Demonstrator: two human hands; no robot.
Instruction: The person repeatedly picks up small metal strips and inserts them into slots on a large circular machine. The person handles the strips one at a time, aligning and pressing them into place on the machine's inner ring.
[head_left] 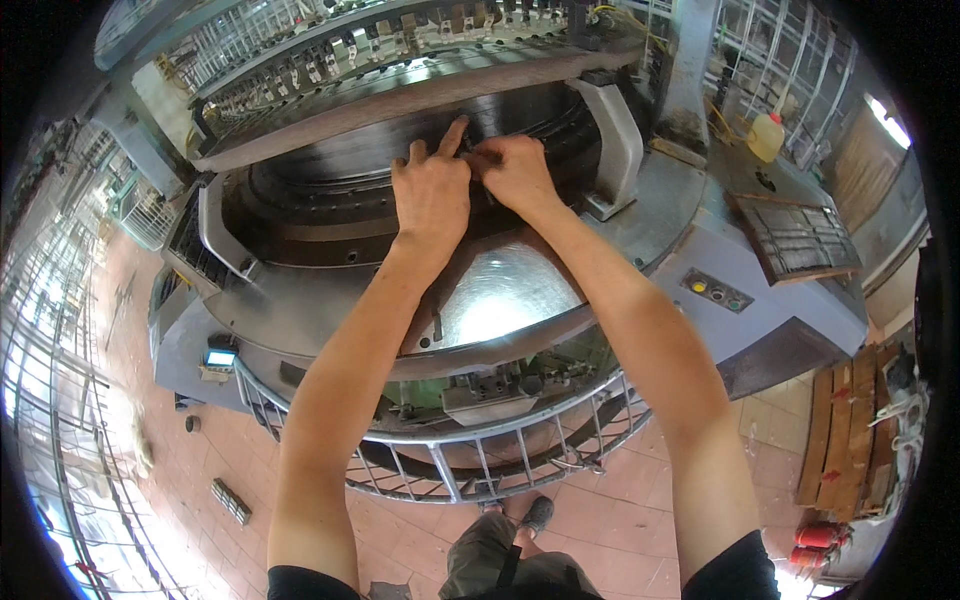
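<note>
Reddish tiled floor (180, 470) surrounds a big round grey metal knitting machine (500, 290). On its dark curved ring (340, 170) the left hand (432, 190) lies, index finger stretched up and right. Touching it, the right hand (515, 172) has fingers curled together on the ring; what they pinch, I cannot tell.

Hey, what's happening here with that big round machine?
A person leans over a large circular machine, both hands side by side on its dark inner ring. The left hand lies flat with one finger stretched up; the right hand pinches at something too small to identify. A yellow jug stands behind.
</note>
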